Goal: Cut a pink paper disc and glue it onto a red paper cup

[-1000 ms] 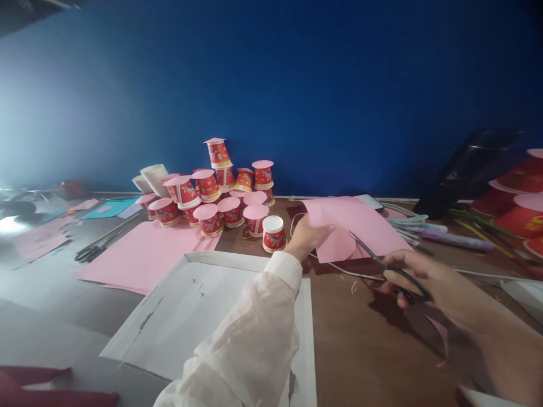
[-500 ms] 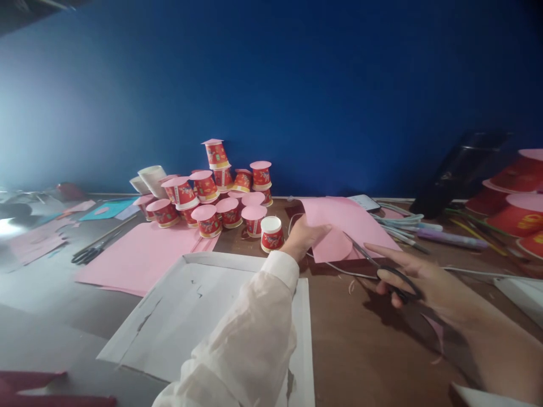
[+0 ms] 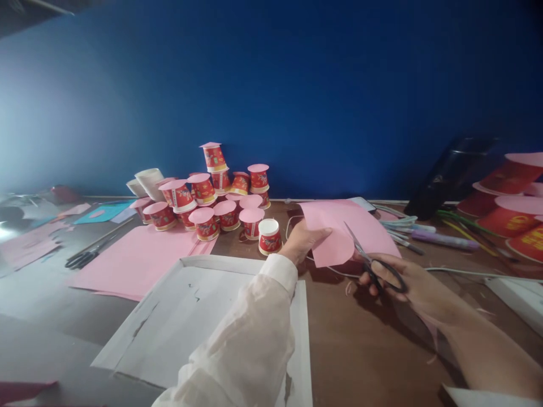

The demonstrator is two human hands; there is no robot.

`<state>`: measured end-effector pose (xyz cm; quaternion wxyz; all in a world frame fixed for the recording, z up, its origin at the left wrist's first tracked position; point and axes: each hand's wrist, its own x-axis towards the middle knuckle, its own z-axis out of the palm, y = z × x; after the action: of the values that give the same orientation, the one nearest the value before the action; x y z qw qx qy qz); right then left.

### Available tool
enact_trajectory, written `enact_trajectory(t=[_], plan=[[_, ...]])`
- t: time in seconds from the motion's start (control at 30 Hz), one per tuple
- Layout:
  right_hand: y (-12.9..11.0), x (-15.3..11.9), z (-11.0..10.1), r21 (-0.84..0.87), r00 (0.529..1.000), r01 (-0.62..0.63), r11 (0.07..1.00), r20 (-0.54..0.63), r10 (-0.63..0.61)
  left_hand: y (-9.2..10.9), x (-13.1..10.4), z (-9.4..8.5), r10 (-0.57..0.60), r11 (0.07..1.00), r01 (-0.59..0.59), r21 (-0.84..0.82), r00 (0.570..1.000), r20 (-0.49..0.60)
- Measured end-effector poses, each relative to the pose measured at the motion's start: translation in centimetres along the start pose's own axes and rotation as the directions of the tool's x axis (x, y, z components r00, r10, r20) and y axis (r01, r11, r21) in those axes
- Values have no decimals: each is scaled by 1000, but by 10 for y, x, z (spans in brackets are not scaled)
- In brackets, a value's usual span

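Blue wall (image 3: 297, 102) behind brown table (image 3: 339, 345). Left hand (image 3: 303, 240) pinches pink paper (image 3: 375, 226) over it; right hand (image 3: 418, 285) grips scissors (image 3: 366, 260) at the paper. Apparently mid-cut; next snip wants paper steady.

The pink paper (image 3: 375, 229) is a gently bent sheet, its near side raised off the table (image 3: 339, 339), with a curved cut bounding a rounded flap. The scissors (image 3: 360, 247), grey-bladed with black looped handles, slant up and leftward, their blades at that cut
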<state>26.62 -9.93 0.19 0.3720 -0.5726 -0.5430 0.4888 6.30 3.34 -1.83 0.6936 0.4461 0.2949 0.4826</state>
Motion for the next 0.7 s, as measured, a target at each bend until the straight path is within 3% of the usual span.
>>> enact_trajectory(t=[0.3,0.7], plan=[[-1,2,7,71,1000,15,997,-28,-13,8,-9,4,11,999,-11,37,1000,9],[-4,1,9,-10,996,18,1000,-84,-19,8,-10,5,-27,998,26,50,999,20]])
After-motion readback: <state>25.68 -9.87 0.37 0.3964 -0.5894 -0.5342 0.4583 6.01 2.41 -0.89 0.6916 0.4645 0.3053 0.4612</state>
